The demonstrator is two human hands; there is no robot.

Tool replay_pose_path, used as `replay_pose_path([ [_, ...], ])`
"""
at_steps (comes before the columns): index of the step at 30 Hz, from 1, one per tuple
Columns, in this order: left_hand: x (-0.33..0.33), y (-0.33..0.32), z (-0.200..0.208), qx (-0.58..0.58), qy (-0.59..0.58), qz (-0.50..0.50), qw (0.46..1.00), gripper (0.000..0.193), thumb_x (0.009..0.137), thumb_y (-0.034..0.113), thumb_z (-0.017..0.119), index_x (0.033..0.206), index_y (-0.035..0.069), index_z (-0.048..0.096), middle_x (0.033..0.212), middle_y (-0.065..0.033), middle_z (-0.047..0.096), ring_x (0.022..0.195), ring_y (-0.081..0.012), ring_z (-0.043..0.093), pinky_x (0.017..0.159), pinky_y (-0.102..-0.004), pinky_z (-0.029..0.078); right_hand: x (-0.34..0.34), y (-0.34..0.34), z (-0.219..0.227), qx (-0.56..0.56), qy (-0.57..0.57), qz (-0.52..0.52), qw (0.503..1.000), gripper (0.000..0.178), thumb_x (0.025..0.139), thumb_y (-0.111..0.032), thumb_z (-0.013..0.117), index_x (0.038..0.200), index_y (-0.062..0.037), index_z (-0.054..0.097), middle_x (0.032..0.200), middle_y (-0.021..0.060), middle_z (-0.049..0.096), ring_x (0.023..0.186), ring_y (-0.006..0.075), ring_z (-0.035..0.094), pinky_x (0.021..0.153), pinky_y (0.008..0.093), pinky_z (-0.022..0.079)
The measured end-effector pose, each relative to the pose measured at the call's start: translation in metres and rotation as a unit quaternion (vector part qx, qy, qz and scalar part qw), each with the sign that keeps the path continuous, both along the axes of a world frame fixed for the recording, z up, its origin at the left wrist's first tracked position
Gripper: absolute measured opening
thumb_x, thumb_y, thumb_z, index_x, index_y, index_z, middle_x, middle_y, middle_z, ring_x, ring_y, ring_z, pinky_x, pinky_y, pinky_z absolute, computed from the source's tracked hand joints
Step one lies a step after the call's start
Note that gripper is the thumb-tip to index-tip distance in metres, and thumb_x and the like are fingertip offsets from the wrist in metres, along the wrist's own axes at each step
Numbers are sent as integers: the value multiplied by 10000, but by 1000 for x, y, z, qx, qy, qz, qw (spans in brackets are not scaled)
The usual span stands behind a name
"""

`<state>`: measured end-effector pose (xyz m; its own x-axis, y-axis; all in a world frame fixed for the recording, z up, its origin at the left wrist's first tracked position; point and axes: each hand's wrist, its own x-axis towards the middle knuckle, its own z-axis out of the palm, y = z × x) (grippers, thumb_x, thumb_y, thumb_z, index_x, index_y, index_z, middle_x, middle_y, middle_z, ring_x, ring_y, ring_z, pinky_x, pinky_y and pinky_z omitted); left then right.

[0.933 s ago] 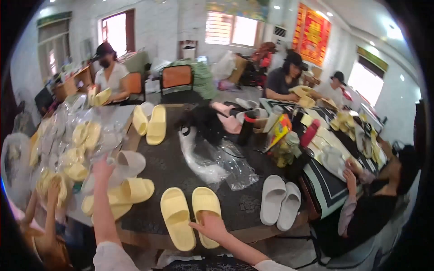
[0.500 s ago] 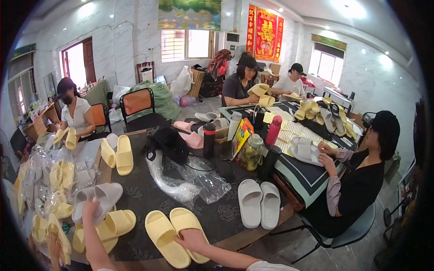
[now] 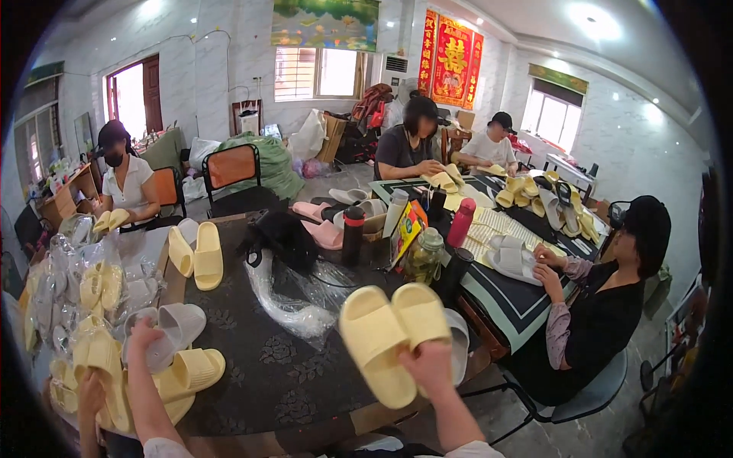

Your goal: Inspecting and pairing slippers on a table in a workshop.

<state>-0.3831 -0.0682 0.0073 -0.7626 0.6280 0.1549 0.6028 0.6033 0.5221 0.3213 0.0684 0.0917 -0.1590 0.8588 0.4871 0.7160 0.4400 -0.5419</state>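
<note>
My right hand (image 3: 429, 368) grips a pair of pale yellow slippers (image 3: 372, 345) at their inner edges. The pair is held up above the table's right side, partly covering a grey slipper pair (image 3: 459, 343) behind it. My left hand (image 3: 143, 334) is closed on a pair of light grey slippers (image 3: 182, 324) at the left of the table. Beside that grey pair lie more yellow slippers (image 3: 191, 372) with ribbed straps. To the left of my left forearm, another person's hand (image 3: 90, 391) holds a yellow slipper pair (image 3: 103, 359).
Yellow slippers (image 3: 208, 256) stand farther back on the dark table (image 3: 259, 382). Clear plastic wrap (image 3: 294, 313), a black bag (image 3: 282, 240), a black bottle (image 3: 353, 237) and a jar (image 3: 422, 256) are there too. Several people sit around, one at the right (image 3: 603, 305). Bagged slippers (image 3: 99, 286) pile up left.
My right hand has lifted the yellow pair off the table and carried it right, over the grey pair. The person at the left has brought a yellow pair nearer my left forearm.
</note>
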Motion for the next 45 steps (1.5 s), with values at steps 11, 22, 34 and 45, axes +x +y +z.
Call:
replay_pose_path([
  [11, -42, 38, -41, 114, -7, 29, 993, 301, 628, 46, 768, 905, -36, 683, 982, -152, 680, 915, -275, 652, 812, -383, 530, 84, 78, -22, -104, -101, -161, 976, 408, 775, -379, 716, 732, 20, 639, 695, 181, 642, 670, 341, 644, 628, 429, 503],
  [22, 139, 19, 104, 402, -80, 29, 912, 372, 808, 109, 718, 1160, 5, 657, 976, -57, 675, 798, -106, 605, 705, -246, 494, 45, 6, -32, -55, -70, -155, 984, 526, 726, -315, 773, 1099, 21, 615, 912, 157, 615, 824, 330, 609, 722, 429, 488],
  [34, 360, 3, 89, 277, -63, -147, 948, 506, 730, 100, 766, 1210, 74, 610, 1155, -132, 577, 721, -189, 637, 679, -317, 516, -94, -46, -32, -302, 331, 341, 827, 945, 736, -57, 771, 1491, -96, 204, 1241, 135, 536, 1093, 225, 551, 851, 337, 500],
  [45, 425, -54, 12, 52, -244, -283, 926, 770, 802, 223, 743, 1442, 56, 347, 1300, -200, 525, 701, -200, 655, 652, -331, 541, -98, -43, -60, 28, -106, 201, 973, 816, 760, -232, 777, 1429, -30, 356, 1388, 210, 443, 1128, 353, 560, 974, 431, 450],
])
